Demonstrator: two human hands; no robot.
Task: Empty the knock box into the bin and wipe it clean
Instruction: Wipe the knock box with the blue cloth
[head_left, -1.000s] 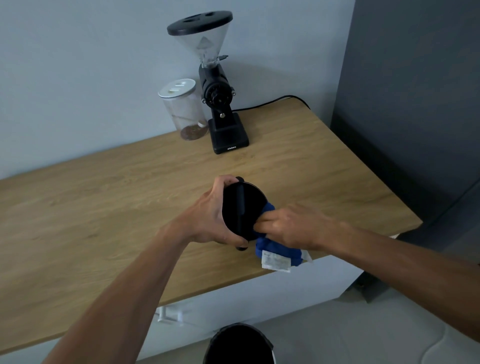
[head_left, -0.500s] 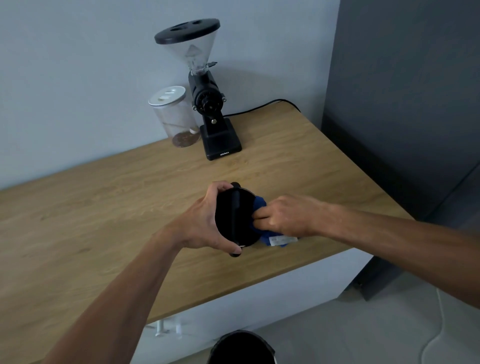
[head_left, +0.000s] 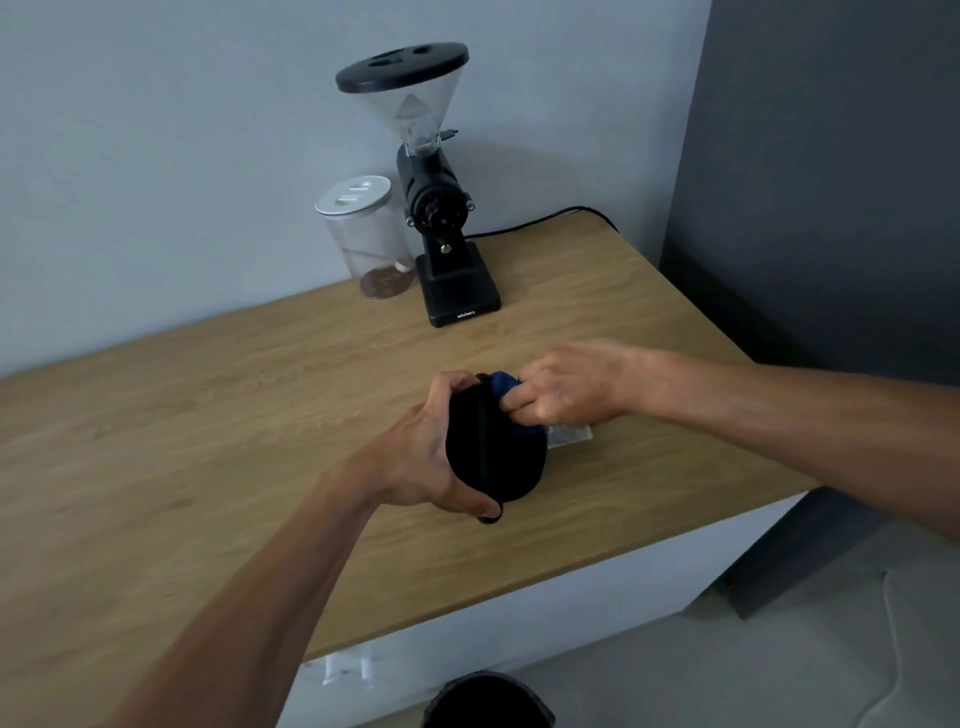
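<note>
My left hand (head_left: 415, 457) grips the round black knock box (head_left: 506, 457) over the wooden counter, tilted so its opening faces me, the knock bar running top to bottom across it. My right hand (head_left: 566, 387) is closed on a blue cloth (head_left: 505, 383) and presses it against the box's upper right rim. The cloth's white label (head_left: 569, 435) sticks out below that hand. The dark round bin (head_left: 485, 701) stands on the floor below the counter's front edge, only its top showing.
A black coffee grinder (head_left: 441, 244) with a clear hopper stands at the back of the counter (head_left: 208, 415), a clear jar (head_left: 366, 239) with a white lid beside it. A black cable (head_left: 540, 221) runs behind. A dark grey wall (head_left: 831, 182) rises at the right.
My right hand has moved the cloth from the box's lower right side up to its upper rim. The view has shifted, with the box now further over the counter.
</note>
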